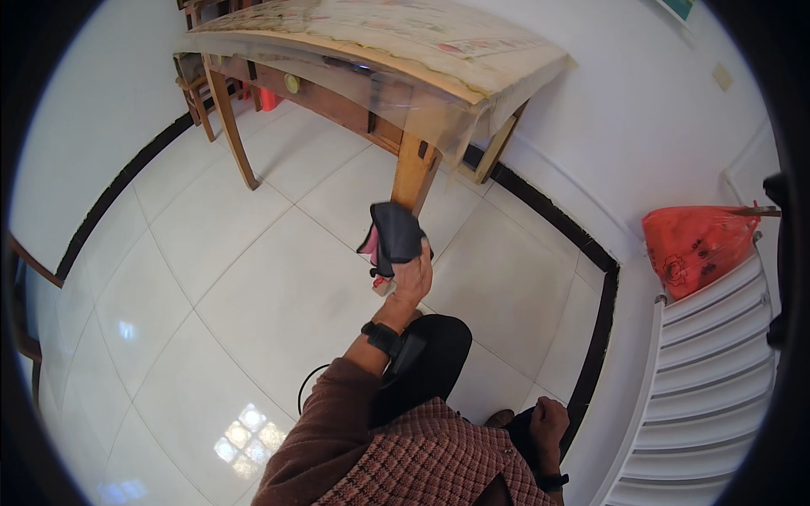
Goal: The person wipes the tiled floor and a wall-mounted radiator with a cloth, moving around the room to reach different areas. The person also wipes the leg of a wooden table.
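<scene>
My left hand (414, 275) grips a dark grey cloth (398, 234) with black edging, and pink fabric (371, 241) shows at its left side. The cloth lies against the lower part of the wooden table leg (414, 174), hiding much of that part. Just below the cloth, a small pale and red piece (381, 284) is partly covered, and I cannot tell what it is. At the lower right, my right hand (549, 420) rests by my dark-trousered knee with its fingers curled and nothing visible in them.
The wooden table (354, 107) has a clear plastic cover hanging over its edge. A wooden chair (201, 95) stands behind it. On the right, a red plastic bag (699, 253) hangs by a white slatted rack (702, 392). Dark skirting (557, 218) borders the tiled floor (253, 303).
</scene>
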`<state>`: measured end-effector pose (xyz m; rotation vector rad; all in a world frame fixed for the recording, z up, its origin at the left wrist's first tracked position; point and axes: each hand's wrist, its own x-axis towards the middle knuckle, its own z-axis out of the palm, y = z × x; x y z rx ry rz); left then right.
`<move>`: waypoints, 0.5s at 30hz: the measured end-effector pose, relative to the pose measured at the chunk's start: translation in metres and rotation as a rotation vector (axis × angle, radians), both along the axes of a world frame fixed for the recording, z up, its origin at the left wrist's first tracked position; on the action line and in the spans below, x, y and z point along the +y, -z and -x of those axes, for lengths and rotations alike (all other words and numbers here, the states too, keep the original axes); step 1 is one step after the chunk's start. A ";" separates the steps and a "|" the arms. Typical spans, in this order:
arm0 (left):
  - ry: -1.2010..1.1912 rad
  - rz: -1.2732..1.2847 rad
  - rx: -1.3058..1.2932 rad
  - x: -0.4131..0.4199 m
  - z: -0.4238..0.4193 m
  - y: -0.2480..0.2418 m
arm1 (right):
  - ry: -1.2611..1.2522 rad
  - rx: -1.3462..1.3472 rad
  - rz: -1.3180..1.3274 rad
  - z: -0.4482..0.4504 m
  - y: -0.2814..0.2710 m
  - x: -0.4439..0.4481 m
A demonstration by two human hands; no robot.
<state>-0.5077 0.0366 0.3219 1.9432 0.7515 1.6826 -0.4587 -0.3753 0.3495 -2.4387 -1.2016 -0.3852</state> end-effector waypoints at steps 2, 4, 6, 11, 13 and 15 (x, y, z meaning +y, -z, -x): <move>-0.093 -0.193 0.046 0.015 -0.004 -0.013 | 0.009 0.013 0.013 0.001 -0.001 -0.002; -0.110 0.053 0.150 0.030 -0.017 -0.022 | 0.006 0.022 0.016 0.002 -0.002 -0.003; -0.046 0.287 0.204 0.037 -0.021 -0.020 | 0.032 0.048 0.018 0.003 -0.003 -0.005; -0.063 0.363 0.440 0.041 -0.008 0.021 | 0.051 0.048 0.019 0.005 -0.007 -0.004; -0.012 0.499 0.669 0.045 0.001 0.040 | 0.027 0.034 -0.017 0.006 -0.008 -0.003; -0.042 0.424 0.631 0.048 0.008 0.059 | 0.053 0.062 -0.027 0.006 -0.009 -0.003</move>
